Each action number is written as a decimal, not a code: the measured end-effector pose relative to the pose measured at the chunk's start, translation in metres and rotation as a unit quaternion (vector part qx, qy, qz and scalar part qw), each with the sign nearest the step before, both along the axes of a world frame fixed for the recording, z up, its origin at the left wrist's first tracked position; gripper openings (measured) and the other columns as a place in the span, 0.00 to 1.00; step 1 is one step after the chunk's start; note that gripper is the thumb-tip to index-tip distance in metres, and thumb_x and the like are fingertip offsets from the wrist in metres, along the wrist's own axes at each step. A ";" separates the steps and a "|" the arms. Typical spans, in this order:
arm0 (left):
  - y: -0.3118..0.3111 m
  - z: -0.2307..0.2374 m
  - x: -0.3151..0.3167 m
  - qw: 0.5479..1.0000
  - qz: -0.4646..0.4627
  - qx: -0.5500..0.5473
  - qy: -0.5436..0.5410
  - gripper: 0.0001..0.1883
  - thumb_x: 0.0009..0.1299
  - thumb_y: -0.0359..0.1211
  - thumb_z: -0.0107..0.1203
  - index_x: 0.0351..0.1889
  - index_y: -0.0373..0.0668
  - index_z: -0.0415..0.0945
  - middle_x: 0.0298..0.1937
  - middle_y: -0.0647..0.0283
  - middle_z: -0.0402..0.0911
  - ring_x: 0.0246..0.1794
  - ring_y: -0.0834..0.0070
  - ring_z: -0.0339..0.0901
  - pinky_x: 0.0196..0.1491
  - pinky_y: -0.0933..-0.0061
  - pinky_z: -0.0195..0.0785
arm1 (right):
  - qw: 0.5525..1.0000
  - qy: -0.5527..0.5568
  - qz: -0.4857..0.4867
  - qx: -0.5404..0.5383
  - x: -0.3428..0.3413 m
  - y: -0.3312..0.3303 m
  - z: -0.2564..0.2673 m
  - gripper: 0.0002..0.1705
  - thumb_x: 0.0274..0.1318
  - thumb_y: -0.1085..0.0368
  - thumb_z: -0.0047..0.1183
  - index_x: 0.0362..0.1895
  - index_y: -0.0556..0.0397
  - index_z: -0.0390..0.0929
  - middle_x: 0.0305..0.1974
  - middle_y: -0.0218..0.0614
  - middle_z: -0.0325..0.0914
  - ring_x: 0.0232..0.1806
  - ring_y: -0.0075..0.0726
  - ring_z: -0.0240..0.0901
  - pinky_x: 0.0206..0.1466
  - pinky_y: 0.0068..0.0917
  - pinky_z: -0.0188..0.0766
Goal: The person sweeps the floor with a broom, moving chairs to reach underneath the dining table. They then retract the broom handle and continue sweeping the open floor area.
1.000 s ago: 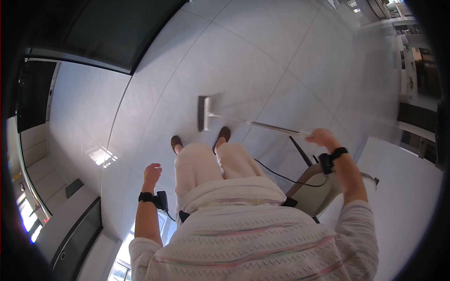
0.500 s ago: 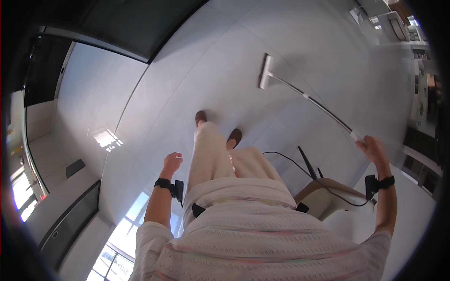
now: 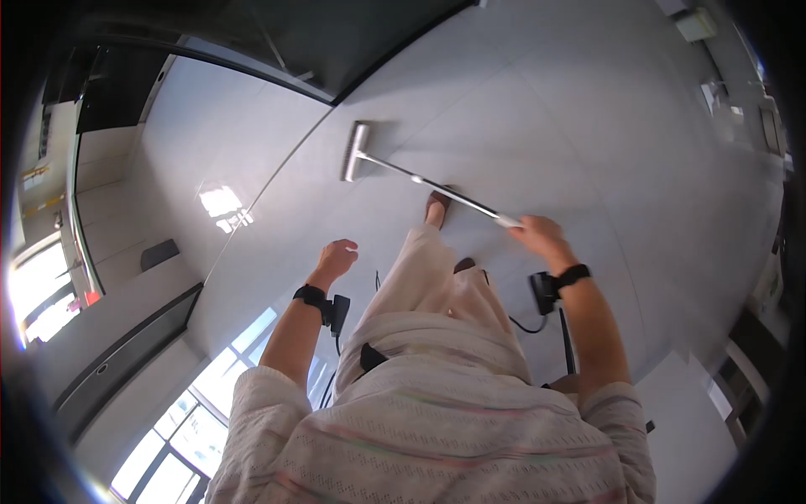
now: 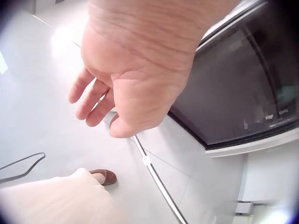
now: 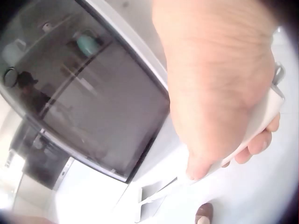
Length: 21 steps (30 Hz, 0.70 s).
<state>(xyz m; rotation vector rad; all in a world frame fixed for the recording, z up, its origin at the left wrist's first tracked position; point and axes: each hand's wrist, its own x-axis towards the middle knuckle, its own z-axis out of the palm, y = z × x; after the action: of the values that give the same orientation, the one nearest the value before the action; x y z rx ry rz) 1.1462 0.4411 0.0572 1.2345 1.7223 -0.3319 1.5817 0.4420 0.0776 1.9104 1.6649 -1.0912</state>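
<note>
My right hand [image 3: 544,242] grips the white end of a long-handled floor brush [image 3: 457,197]. In the right wrist view, the fingers wrap round the white handle grip [image 5: 267,109], with the thumb along it. The metal pole slopes down to a white brush head [image 3: 355,151] with dark bristles, which is at the floor ahead and to the left of the feet. My left hand [image 3: 336,260] hangs at the left side, holding nothing. Its fingers are loosely bent in the left wrist view, where the brush pole [image 4: 161,184] passes behind and below it.
Grey tiled floor [image 3: 537,143] spreads ahead. A large dark glass panel [image 3: 252,42] stands at the front left. Brown shoes [image 3: 437,200] are near the pole. A dark chair leg [image 3: 567,340] and a cable [image 3: 529,328] are by the right hip.
The brush head swung forward and right, then back left across the floor, the right hand following. The left foot stepped forward, and the chair slipped back behind the right arm. The left hand stayed free.
</note>
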 end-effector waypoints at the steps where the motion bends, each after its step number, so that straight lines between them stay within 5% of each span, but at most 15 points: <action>1: 0.009 0.000 -0.007 1.000 0.007 -0.001 0.005 0.15 0.52 0.36 0.53 0.38 0.48 0.78 0.35 0.55 0.79 0.41 0.61 0.75 0.47 0.66 0.67 | 0.999 -0.006 -0.011 -0.046 0.020 0.007 0.005 0.20 0.51 0.46 0.48 0.29 0.51 0.75 0.27 0.42 0.76 0.32 0.49 0.73 0.34 0.41 0.67; 5: 0.030 -0.013 -0.027 1.000 0.022 -0.013 0.017 0.14 0.52 0.36 0.53 0.38 0.48 0.78 0.35 0.55 0.79 0.40 0.60 0.75 0.47 0.66 0.67 | 0.996 -0.075 -0.031 -0.048 0.155 -0.046 0.045 0.23 0.49 0.45 0.50 0.30 0.53 0.76 0.28 0.44 0.76 0.32 0.49 0.74 0.34 0.41 0.67; 9: 0.045 -0.038 -0.032 1.000 -0.012 -0.014 -0.019 0.14 0.52 0.36 0.53 0.38 0.47 0.78 0.35 0.54 0.79 0.39 0.60 0.76 0.46 0.66 0.68 | 0.958 -0.194 -0.185 -0.101 0.247 -0.088 0.131 0.21 0.48 0.48 0.53 0.26 0.56 0.75 0.25 0.47 0.75 0.29 0.53 0.72 0.32 0.42 0.65; 11: 0.061 -0.042 -0.018 0.999 -0.026 -0.016 -0.007 0.15 0.52 0.36 0.53 0.38 0.46 0.78 0.36 0.55 0.79 0.40 0.61 0.76 0.46 0.66 0.68 | 0.936 -0.211 -0.263 -0.099 0.268 -0.098 0.163 0.21 0.48 0.49 0.53 0.25 0.57 0.74 0.24 0.48 0.74 0.27 0.54 0.71 0.31 0.42 0.64; 14: 0.089 -0.044 0.010 0.999 -0.013 -0.051 -0.010 0.15 0.52 0.36 0.54 0.39 0.47 0.78 0.37 0.56 0.80 0.41 0.61 0.75 0.46 0.66 0.68 | 0.950 -0.263 -0.169 -0.007 0.273 -0.086 0.185 0.20 0.51 0.54 0.53 0.21 0.58 0.70 0.14 0.38 0.62 0.17 0.31 0.60 0.22 0.34 0.59; 15: 0.095 -0.047 0.015 0.998 -0.022 -0.051 -0.014 0.15 0.52 0.36 0.54 0.39 0.47 0.78 0.37 0.56 0.80 0.41 0.61 0.75 0.46 0.66 0.68 | 0.947 -0.267 -0.177 -0.008 0.267 -0.082 0.191 0.20 0.51 0.54 0.53 0.21 0.58 0.70 0.14 0.38 0.62 0.17 0.31 0.60 0.22 0.34 0.59; 17: 0.107 -0.049 0.026 0.998 0.010 -0.055 -0.028 0.16 0.52 0.36 0.54 0.39 0.47 0.78 0.37 0.56 0.80 0.41 0.62 0.76 0.47 0.67 0.68 | 0.942 -0.271 -0.196 -0.014 0.260 -0.077 0.204 0.24 0.49 0.48 0.54 0.18 0.58 0.70 0.17 0.46 0.68 0.20 0.47 0.66 0.27 0.40 0.62; 20: 0.106 -0.066 0.026 0.998 -0.046 -0.028 -0.019 0.16 0.52 0.36 0.54 0.40 0.48 0.78 0.37 0.55 0.80 0.40 0.64 0.76 0.46 0.68 0.68 | 0.930 -0.130 -0.345 -0.002 0.288 -0.106 0.177 0.25 0.50 0.46 0.53 0.18 0.56 0.70 0.15 0.41 0.67 0.19 0.41 0.64 0.25 0.38 0.61; 21: 0.106 -0.065 0.028 0.998 -0.055 -0.026 -0.024 0.16 0.52 0.36 0.54 0.40 0.48 0.78 0.37 0.55 0.80 0.40 0.64 0.76 0.46 0.68 0.68 | 0.934 -0.145 -0.324 -0.031 0.275 -0.094 0.170 0.26 0.50 0.45 0.51 0.18 0.55 0.70 0.14 0.39 0.66 0.18 0.38 0.63 0.24 0.37 0.60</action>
<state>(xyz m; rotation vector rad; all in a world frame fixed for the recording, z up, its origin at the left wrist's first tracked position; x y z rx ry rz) 1.1745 0.5468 -0.0082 1.2925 1.5978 -0.4062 1.8563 0.3479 0.2479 2.5086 0.8402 -0.9838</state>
